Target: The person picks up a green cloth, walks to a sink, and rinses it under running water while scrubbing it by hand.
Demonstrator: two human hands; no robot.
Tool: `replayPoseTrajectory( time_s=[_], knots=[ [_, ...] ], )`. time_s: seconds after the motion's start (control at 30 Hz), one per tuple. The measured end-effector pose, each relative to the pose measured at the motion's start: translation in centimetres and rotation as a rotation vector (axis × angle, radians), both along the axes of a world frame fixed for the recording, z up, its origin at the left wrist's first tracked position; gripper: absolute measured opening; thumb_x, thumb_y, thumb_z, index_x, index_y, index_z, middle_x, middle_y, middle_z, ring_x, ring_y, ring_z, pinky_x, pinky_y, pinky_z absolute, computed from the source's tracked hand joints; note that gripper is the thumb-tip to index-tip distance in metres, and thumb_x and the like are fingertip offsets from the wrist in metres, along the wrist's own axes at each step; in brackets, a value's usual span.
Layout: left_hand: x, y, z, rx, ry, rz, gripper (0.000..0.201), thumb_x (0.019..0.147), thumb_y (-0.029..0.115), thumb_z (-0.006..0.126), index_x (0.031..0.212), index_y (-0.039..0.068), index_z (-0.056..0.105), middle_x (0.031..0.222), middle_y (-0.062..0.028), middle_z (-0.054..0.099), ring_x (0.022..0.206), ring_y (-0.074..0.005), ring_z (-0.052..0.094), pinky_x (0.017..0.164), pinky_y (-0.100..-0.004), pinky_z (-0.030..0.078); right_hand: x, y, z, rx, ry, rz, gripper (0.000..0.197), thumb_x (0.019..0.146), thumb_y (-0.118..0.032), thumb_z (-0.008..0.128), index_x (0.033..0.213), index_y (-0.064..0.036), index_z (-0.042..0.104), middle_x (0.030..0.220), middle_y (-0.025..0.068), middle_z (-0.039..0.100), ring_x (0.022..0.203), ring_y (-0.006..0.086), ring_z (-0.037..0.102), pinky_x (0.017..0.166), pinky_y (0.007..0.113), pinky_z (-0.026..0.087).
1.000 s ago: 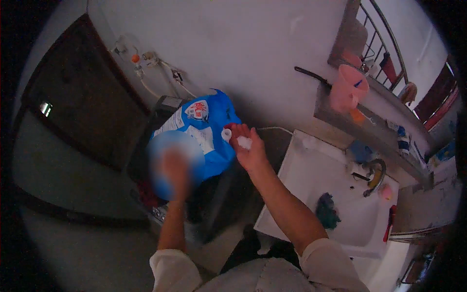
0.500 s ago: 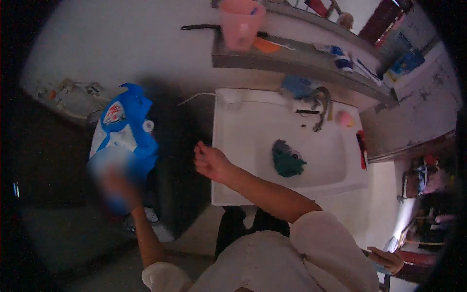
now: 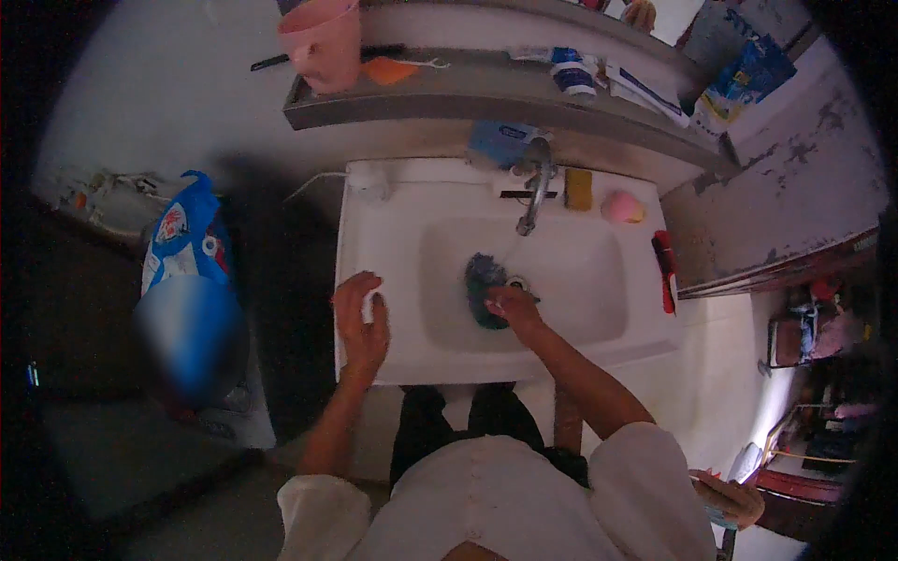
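A crumpled dark green and grey cloth (image 3: 485, 273) lies in the basin of the white sink (image 3: 580, 351), beside the drain. My right hand (image 3: 513, 310) is down in the basin, its fingers closed on the cloth's near right side. Over the sink's left rim is my left hand (image 3: 363, 323), fingers curled in toward the thumb. Something white shows between them, but I cannot make out whether it is held. To the left stands a blue and white plastic bag (image 3: 187, 266), its lower part blurred.
A metal faucet (image 3: 535, 192) rises at the sink's back, with a yellow sponge (image 3: 579, 190), a pink and yellow ball-like thing (image 3: 623, 207) and a red-black brush (image 3: 665, 271) to its right. The shelf (image 3: 421, 105) above holds a pink cup (image 3: 323, 47) and tubes. Another person's hand (image 3: 730, 500) shows lower right.
My left hand has come away from the blue bag to the sink's left rim. My right hand has moved from the left rim into the basin, onto the cloth. The view has shifted right.
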State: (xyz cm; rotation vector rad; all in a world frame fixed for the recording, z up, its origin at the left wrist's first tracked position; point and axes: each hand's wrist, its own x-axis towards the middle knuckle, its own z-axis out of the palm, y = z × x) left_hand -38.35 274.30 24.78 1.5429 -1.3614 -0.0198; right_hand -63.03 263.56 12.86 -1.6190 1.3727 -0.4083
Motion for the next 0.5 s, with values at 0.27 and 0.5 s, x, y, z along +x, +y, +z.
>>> replayPoseTrajectory(
  time_s=[0.27,0.5],
  knots=[
    [-8.5,-1.8,-4.9,0.229,0.102,-0.009,0.022,0.073,-0.005,0.053,0.092,0.004,0.056,0.093,-0.0105,0.056,0.089,-0.0266,0.051,0.084,-0.0348,0.037,-5.3,-2.7,-5.3,-0.022,0.002,0.299,0.021,0.071,-0.01,0.063,0.088,0.0022,0.06,0.078,0.0037,0.059,0.073,0.012,0.054,0.068,0.024,0.044],
    [-12.5,-4.1,-11.1,0.438,0.127,-0.071,0.018,0.079,0.0,0.051,0.097,-0.001,0.054,0.095,-0.0158,0.055,0.088,-0.0273,0.055,0.078,-0.0349,0.043,-9.1,-2.9,1.0,0.732,-0.767,0.279,0.021,0.073,-0.012,0.063,0.09,0.0009,0.059,0.081,0.0064,0.059,0.074,0.0137,0.056,0.07,0.026,0.045]
  ],
)
